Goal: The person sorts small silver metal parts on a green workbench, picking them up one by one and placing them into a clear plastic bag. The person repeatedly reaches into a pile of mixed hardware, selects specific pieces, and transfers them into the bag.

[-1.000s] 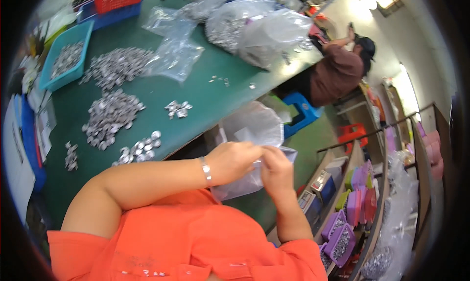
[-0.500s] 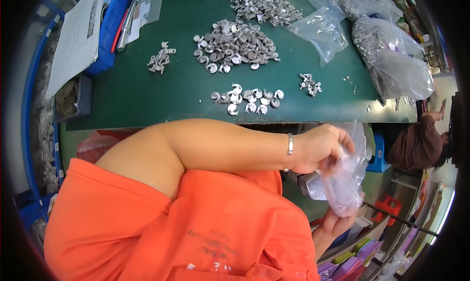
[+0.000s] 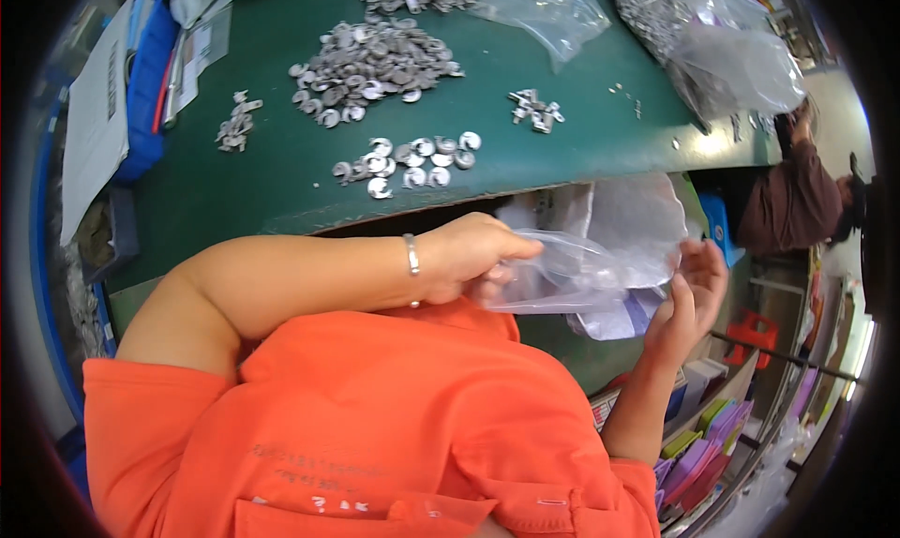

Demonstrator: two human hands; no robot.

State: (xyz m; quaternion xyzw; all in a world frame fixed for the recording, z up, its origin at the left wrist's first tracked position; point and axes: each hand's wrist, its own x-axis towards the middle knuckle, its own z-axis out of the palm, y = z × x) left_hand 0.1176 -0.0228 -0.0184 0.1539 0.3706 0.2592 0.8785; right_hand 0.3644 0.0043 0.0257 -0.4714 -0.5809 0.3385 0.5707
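Note:
My left hand (image 3: 473, 257) pinches one end of a clear plastic bag (image 3: 562, 274), which stretches out to the right below the table edge. My right hand (image 3: 692, 294) is at the bag's far end, fingers apart and thumb raised; I see nothing gripped in it. Behind the bag, under the table edge, is a whitish translucent sack (image 3: 637, 224). On the green table (image 3: 272, 191) beyond my left arm lie several small round metal parts (image 3: 412, 163) in a loose group, with a large heap of similar metal parts (image 3: 375, 65) farther back.
Small bracket-like metal pieces lie in a left cluster (image 3: 237, 124) and a right cluster (image 3: 537, 112). Filled clear bags (image 3: 722, 65) stand at the table's right end. A blue tray (image 3: 148, 135) is at the left. Another person (image 3: 792, 201) is at the right, near a blue stool (image 3: 717, 224).
My left hand has moved left, drawing the plastic bag out sideways. My right hand has risen and its fingers have spread. The view has shifted, so the table's contents appear farther left and up.

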